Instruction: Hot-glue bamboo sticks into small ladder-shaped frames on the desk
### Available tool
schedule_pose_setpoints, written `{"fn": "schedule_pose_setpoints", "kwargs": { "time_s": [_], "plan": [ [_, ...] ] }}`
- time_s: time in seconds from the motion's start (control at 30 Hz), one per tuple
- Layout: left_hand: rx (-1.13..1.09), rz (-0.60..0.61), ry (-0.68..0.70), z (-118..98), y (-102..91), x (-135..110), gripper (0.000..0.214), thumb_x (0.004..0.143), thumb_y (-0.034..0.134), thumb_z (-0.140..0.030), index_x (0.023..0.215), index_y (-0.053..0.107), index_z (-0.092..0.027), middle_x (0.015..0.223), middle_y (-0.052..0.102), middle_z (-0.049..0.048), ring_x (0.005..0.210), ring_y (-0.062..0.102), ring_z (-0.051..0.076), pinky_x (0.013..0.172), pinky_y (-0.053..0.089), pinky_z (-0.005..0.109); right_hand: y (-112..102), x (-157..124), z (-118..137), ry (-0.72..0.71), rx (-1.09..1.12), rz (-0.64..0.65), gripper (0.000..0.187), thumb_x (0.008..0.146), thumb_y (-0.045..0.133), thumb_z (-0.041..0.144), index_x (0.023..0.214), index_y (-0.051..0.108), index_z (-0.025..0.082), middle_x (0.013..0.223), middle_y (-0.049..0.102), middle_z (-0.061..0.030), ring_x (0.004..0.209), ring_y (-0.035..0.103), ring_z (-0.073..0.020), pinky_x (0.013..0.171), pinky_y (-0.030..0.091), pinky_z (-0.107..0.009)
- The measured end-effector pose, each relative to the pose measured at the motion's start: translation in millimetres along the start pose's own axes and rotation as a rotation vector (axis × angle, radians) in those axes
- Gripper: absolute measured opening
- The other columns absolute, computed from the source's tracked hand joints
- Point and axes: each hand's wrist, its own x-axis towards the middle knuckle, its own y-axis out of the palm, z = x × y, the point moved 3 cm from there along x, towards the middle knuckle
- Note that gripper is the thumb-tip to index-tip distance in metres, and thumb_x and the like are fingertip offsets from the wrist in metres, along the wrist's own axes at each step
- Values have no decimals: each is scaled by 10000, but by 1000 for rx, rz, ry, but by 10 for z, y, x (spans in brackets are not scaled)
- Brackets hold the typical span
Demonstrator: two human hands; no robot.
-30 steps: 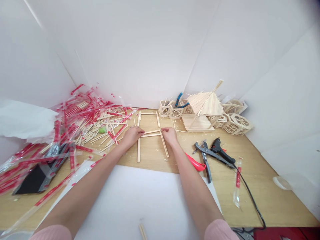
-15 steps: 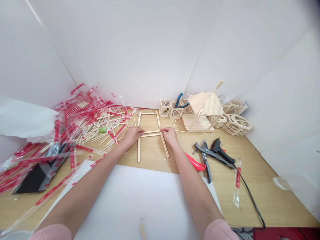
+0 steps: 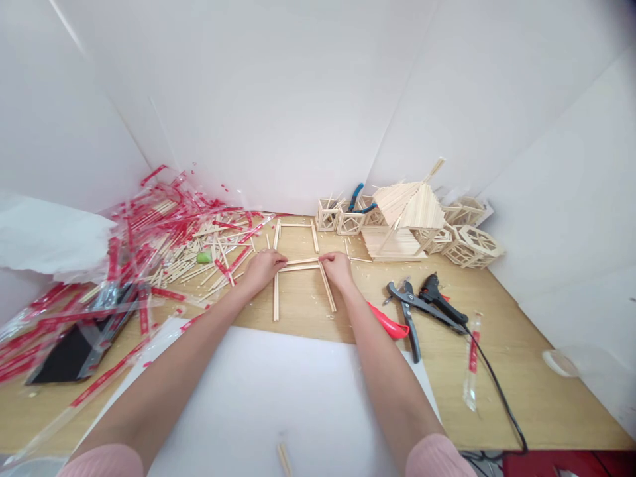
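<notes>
Head view: a thin stick, pinched at both ends.
It spans left hand to right hand, fingers narrow on it, just beside another stick.

Pale pink sleeves; both forearms bare

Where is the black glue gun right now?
In the head view, the black glue gun lies on the table to the right of the right hand, beside the grey-handled tool and nearer the camera than the stick-built house.

Sleeves cropped, held stick partly hidden
</notes>
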Motion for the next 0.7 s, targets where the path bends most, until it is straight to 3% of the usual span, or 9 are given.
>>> {"fn": "schedule_pose_setpoints", "kwargs": {
  "time_s": [0.47, 0.7],
  "plan": [
    [-46, -7, -9, 14, -9, 1, 275, 842, 495, -319, 920, 720, -183, 944, 687, 74, 886, 604, 221, 805, 440, 315, 31, 29, -53, -34, -7, -18, 255, 720, 501, 130, 768, 746, 183, 833, 737, -42, 818, 669, -170, 775, 474, -245],
    [-70, 1, -31, 18, -14, 8, 272, 827, 511, -329, 914, 724, -185, 944, 689, 78, 892, 606, 225, 810, 443, 320, 28, -1, 14, -89, -16, -21, 264, 715, 558, 148, 904, 741, 160, 886, 724, -62, 803, 658, -162, 782, 473, -241]
  ]
}}
